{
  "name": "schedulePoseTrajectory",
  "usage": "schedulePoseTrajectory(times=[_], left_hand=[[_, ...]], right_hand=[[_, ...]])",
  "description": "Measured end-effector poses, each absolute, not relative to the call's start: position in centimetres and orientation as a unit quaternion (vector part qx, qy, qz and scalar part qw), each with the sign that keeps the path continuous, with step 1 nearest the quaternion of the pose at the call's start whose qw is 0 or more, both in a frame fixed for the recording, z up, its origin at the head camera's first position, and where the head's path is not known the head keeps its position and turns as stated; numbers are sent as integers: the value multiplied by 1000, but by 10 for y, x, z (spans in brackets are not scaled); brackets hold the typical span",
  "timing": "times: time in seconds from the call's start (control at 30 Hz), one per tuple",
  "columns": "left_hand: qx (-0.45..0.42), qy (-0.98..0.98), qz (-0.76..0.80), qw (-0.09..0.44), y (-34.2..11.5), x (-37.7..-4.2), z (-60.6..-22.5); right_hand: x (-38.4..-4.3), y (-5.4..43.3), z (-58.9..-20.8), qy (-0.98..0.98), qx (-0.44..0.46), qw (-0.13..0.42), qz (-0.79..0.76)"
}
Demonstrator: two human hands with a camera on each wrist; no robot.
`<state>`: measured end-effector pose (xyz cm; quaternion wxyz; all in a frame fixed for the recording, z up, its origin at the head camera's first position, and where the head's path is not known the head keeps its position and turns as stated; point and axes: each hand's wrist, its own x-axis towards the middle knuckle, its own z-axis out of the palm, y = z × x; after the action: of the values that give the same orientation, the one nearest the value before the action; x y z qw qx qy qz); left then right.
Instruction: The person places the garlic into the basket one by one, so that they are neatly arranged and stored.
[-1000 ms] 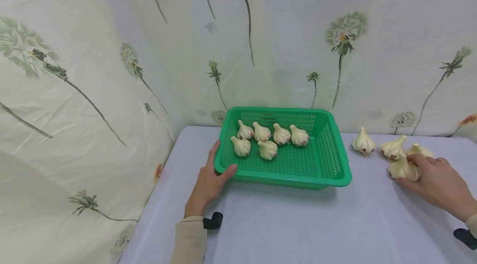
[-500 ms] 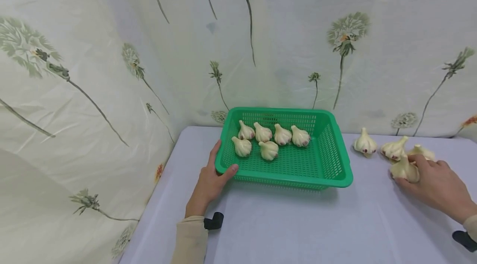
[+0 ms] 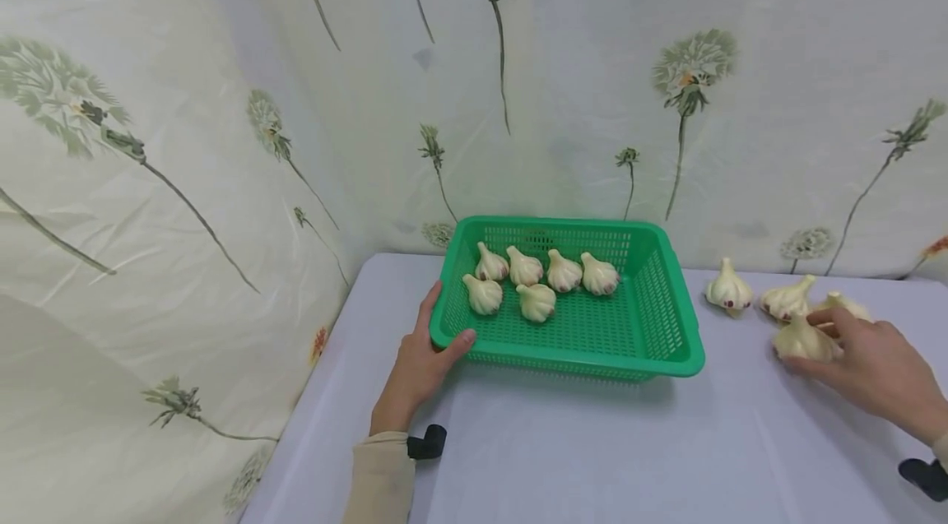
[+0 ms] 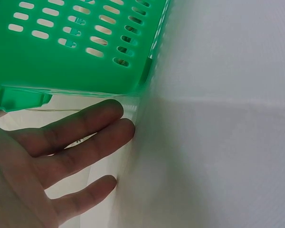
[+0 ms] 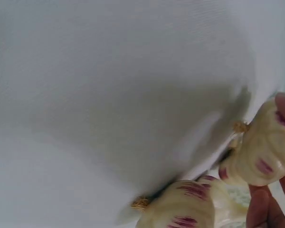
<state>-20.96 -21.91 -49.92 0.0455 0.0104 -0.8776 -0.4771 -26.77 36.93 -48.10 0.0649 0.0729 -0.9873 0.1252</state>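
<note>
My left hand (image 3: 416, 369) rests at the near left corner of a green plastic basket (image 3: 578, 359), thumb on the front rim and index finger along the left side. In the left wrist view, its other fingers (image 4: 85, 147) stretch out straight below the basket wall. Several garlic bulbs (image 3: 536, 303) lie in the basket's left and middle part. At the far right, my right hand (image 3: 877, 364) pinches a garlic bulb (image 3: 802, 340) between thumb and fingers. The right wrist view shows this bulb (image 5: 261, 149) close to the cloth; whether it touches is unclear.
Beyond the held bulb, three more garlic bulbs (image 3: 788, 299) are on the white-covered table (image 3: 592, 450), one standing apart nearer the basket (image 3: 729, 287). A dandelion-patterned cloth (image 3: 555, 96) hangs behind the table and along its left side.
The bulb in my right hand has tilted slightly, and a gap shows between that hand's fingers. The left hand and basket keep their places; the head view has shifted a little.
</note>
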Motion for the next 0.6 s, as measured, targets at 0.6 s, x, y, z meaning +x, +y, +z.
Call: schedulePoseTrajectory(times=[0.6], left_hand=[[11, -874, -484, 44, -218, -208, -497]], right_hand=[[-268, 324, -445, -974, 65, 125, 179]])
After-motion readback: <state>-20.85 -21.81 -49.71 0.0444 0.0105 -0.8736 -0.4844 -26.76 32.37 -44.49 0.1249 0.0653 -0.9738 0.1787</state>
